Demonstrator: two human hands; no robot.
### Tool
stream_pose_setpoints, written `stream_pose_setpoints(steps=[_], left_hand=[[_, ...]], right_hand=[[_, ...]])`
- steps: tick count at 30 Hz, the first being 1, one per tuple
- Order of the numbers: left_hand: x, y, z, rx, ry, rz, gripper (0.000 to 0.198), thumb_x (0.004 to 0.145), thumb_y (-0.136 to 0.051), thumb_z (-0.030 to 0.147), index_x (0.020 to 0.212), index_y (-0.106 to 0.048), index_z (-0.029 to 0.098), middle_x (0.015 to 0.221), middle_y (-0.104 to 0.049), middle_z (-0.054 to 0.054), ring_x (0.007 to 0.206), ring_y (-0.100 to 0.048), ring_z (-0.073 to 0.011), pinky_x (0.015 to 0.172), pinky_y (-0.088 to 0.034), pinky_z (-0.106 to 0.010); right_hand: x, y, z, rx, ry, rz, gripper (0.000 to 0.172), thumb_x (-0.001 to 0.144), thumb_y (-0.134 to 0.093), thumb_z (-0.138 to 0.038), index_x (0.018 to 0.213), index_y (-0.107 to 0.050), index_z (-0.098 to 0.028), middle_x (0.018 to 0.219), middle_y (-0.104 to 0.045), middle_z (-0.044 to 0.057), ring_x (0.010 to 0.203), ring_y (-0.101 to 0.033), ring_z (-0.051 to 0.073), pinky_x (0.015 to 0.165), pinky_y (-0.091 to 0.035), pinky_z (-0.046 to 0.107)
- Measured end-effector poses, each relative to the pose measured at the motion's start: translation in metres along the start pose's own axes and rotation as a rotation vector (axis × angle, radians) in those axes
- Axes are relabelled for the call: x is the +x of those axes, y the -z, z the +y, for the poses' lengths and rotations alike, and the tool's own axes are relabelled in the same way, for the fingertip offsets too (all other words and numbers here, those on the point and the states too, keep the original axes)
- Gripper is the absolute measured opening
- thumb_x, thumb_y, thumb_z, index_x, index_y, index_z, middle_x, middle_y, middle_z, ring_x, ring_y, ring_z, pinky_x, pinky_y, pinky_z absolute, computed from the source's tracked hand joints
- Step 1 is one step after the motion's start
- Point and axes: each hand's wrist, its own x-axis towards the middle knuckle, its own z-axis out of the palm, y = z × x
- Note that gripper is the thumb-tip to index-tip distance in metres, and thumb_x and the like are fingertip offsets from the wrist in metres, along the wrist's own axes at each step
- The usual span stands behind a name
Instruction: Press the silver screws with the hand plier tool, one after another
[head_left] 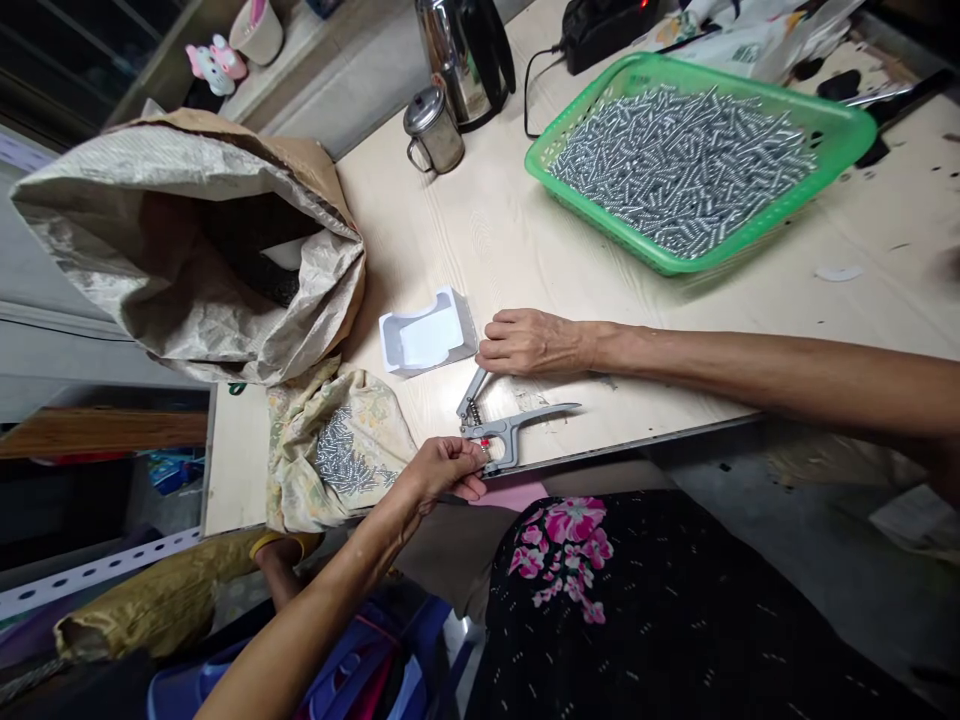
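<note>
A grey metal plier-like press tool [504,425] lies at the near edge of the pale wooden table [495,230]. My right hand [529,343] rests closed on its upper lever. My left hand [442,470] pinches something small at the tool's jaw; I cannot make out what it is. Just left of that hand, a cloth bag [330,450] holds several small metal screws [341,460]. A small white plastic tray [426,332] sits beside my right hand.
A green basket [847,130] heaped with metal screws stands at the back right. A large brown paper sack [202,230] lies open at the left. A steel mug [433,130], a kettle [465,55] and a black charger [607,30] stand at the back.
</note>
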Motion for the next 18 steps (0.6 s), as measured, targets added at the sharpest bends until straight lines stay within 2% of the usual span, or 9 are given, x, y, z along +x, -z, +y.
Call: stream_pose_setpoints(steps=[6,9,14,18], left_hand=[[0.005,0.000,-0.001,0.008,-0.006,-0.016,0.037,0.067,-0.086,0.038,0.078,-0.063,0.012,0.050,-0.063,0.001,0.045,-0.064,-0.0120,0.049,-0.052,-0.019],[0.004,-0.001,0.000,0.008,-0.006,-0.018,0.036,0.068,-0.085,0.038,0.078,-0.062,0.012,0.050,-0.063,0.001,0.045,-0.064,-0.0116,0.048,-0.052,-0.018],[0.001,-0.005,0.002,0.002,-0.014,0.005,0.031,0.072,-0.082,0.035,0.078,-0.061,0.013,0.050,-0.063,0.001,0.043,-0.062,-0.0107,0.045,-0.051,-0.017],[0.000,-0.006,0.001,-0.014,-0.025,0.006,0.033,0.071,-0.083,0.037,0.078,-0.061,0.013,0.052,-0.063,0.002,0.043,-0.063,-0.0109,0.044,-0.051,-0.017]], right_hand=[[-0.005,-0.007,-0.013,0.076,-0.183,-0.075,0.031,0.102,-0.029,-0.012,0.093,-0.058,-0.017,0.088,-0.057,0.004,0.081,-0.043,0.018,0.065,-0.027,0.033],[-0.006,-0.005,-0.021,0.111,-0.287,-0.104,0.027,0.101,-0.035,-0.014,0.095,-0.061,-0.017,0.092,-0.060,0.007,0.086,-0.045,0.020,0.068,-0.030,0.033],[-0.001,0.017,-0.038,0.182,-0.398,-0.009,0.028,0.102,-0.035,-0.017,0.111,-0.062,-0.016,0.098,-0.064,0.009,0.093,-0.047,0.022,0.076,-0.034,0.036],[0.007,0.033,-0.060,0.414,-0.362,0.020,0.029,0.102,-0.037,-0.020,0.100,-0.065,-0.015,0.092,-0.062,0.007,0.086,-0.047,0.019,0.072,-0.035,0.032]])
